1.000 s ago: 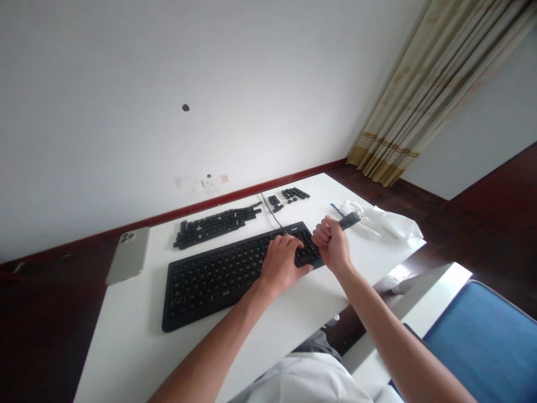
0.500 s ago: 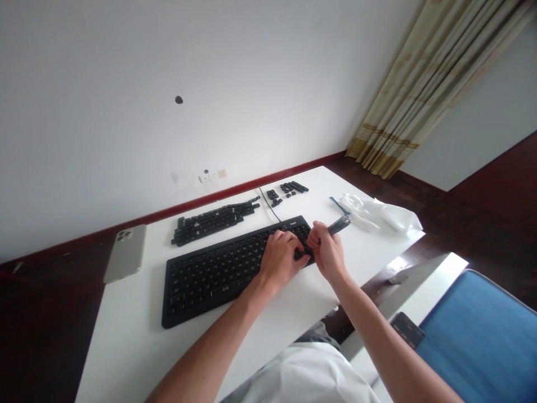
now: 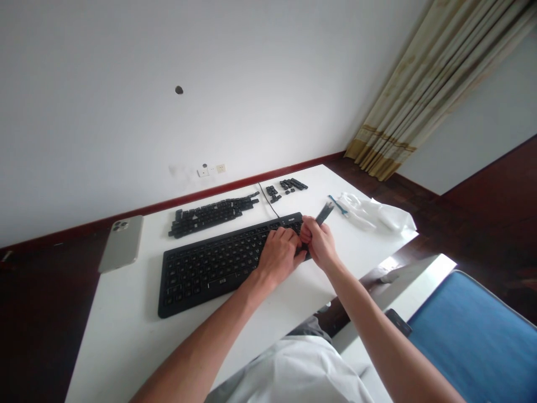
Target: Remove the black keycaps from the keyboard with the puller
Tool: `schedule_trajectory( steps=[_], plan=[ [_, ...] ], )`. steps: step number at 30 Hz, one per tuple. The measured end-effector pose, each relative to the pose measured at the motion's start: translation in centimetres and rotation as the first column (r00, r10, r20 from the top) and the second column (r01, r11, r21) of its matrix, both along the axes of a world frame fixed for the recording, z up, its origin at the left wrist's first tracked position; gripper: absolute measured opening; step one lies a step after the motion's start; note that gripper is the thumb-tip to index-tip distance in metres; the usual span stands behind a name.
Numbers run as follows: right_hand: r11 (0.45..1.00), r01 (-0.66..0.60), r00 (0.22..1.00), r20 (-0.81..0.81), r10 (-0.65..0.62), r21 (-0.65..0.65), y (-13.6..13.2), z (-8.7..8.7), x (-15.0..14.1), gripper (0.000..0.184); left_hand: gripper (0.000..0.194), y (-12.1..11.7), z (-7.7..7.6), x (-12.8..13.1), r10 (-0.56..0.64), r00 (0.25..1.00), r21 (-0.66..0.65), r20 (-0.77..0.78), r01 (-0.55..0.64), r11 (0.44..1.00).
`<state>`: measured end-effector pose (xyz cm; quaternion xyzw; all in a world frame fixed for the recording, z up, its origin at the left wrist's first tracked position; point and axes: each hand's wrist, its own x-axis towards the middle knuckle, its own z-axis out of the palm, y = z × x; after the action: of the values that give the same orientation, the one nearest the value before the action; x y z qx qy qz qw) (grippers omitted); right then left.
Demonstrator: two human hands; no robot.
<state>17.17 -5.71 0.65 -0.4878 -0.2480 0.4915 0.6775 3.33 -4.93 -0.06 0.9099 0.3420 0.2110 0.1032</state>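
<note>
A black keyboard [image 3: 201, 270] lies at a slant on the white table, many of its key positions bare of caps. My left hand [image 3: 280, 250] rests on its right part, fingers bent over the keys and thumb apart, with no held object showing. Beside it, my right hand [image 3: 318, 240] is closed round a slim dark tool [image 3: 324, 212] whose pale, rough-looking end sticks up past the fist. The tool's lower end is hidden by the hands at the keyboard's right end. Behind the keyboard lie loose black keycaps [image 3: 213, 214] in a long group, with smaller groups [image 3: 293, 184] farther right.
On the table's left edge lies a phone [image 3: 121, 243]. A teal tool [image 3: 338, 206] and a crumpled white plastic bag [image 3: 377, 215] are at the right. The keyboard cable [image 3: 268, 200] runs back toward the wall. A blue seat [image 3: 474, 341] stands at lower right.
The dark tool in my right hand has tipped more upright. My left thumb has shifted near the keyboard's front edge. The whole view has moved slightly.
</note>
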Motion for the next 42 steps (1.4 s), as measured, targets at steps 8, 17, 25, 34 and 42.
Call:
schedule_trajectory(
  steps=[8,17,25,34,42],
  plan=[
    [0.993,0.013,1.0,0.006,-0.014,0.114,-0.3,-0.8,0.1,0.057,0.012,0.3,-0.3,0.0,0.045,0.993,-0.1,0.113,-0.034,0.994],
    [0.98,0.087,0.988,0.108,-0.107,0.18,-1.0,-1.7,-0.4,0.052,0.016,0.1,0.2,-0.2,0.024,0.996,-0.08,0.082,-0.017,0.997],
    [0.976,0.146,0.989,-0.025,-0.144,0.163,-0.7,-1.2,0.0,0.057,0.013,0.3,0.1,-0.1,-0.033,0.999,-0.03,0.008,0.033,0.999],
    [0.958,0.244,0.967,0.04,-0.253,0.152,-1.9,-1.5,-1.1,0.056,0.015,-0.3,0.7,0.1,-0.021,0.991,0.021,-0.128,0.024,1.0],
    [0.898,0.413,0.911,-0.061,-0.409,0.15,-1.6,-0.9,-1.8,0.059,0.016,-0.3,0.3,0.2,0.005,1.0,-0.078,0.007,-0.005,0.997]
  ],
)
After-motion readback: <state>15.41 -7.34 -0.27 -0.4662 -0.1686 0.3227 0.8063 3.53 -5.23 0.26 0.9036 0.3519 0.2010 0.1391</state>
